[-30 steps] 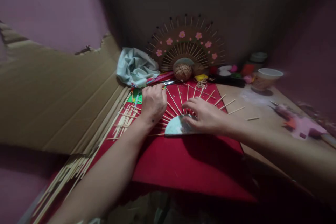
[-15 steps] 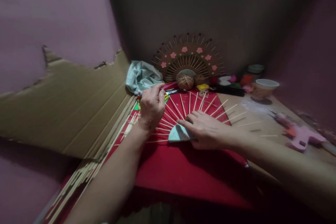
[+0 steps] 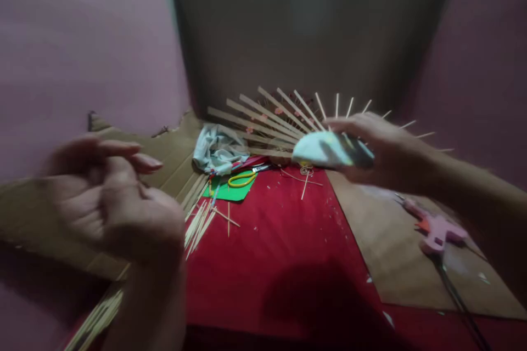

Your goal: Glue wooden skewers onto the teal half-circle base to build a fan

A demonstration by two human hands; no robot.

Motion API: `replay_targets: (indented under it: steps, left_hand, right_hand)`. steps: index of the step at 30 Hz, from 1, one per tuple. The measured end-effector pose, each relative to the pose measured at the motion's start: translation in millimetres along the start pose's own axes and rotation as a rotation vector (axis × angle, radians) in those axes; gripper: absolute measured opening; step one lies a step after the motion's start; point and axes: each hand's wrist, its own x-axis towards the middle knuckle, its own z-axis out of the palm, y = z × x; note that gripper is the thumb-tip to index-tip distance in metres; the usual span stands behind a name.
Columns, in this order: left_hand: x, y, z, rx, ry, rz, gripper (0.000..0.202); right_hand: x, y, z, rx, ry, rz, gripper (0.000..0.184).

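My right hand (image 3: 379,148) grips a fan frame by its pale blue half-round base (image 3: 315,148), lifted above the red cloth (image 3: 263,263). Thin wooden sticks (image 3: 251,105) spread out from that base like rays. Part of the base is blurred and covered by my fingers. To the left, my left hand (image 3: 119,203) is raised close to the camera with its palm turned up. Its fingers are loosely curled and apart, with nothing visible in them.
Yellow-handled scissors (image 3: 242,179) lie on a green sheet (image 3: 233,193), beside loose sticks (image 3: 200,230). A pale crumpled cloth (image 3: 218,148) sits behind. Cardboard (image 3: 173,159) leans at left. A pink glue gun (image 3: 438,230) with a dark cord rests on the right-hand board (image 3: 395,263).
My right hand has raised the fan frame off the red cloth, tilting it up. My left hand has moved left and nearer to the camera, away from the sticks. The view has shifted too.
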Motion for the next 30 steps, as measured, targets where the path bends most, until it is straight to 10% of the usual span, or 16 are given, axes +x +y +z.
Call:
replay_targets:
  steps: [7, 11, 17, 24, 30]
  left_hand:
    - [-16, -38, 76.6, -0.158, -0.089, -0.393, 0.046]
    - [-26, -55, 75.3, -0.134, -0.205, -0.567, 0.054]
    - [-35, -57, 96.2, 0.217, -0.292, -0.305, 0.077]
    - [-23, -44, 149.6, 0.760, -0.463, 0.374, 0.079]
    - [-43, -30, 144.6, 0.765, -0.313, 0.552, 0.032]
  right_hand:
    - [20, -3, 23, 1.269, 0.568, 0.360, 0.031]
    - [9, -11, 46, 1.509, 0.536, 0.456, 0.030]
    - [-9, -14, 64, 1.609, 0.570, 0.538, 0.033]
    - [6, -23, 51, 1.510, 0.632, 0.501, 0.013]
    - [23, 0, 55, 1.614, 0.983, 0.619, 0.016]
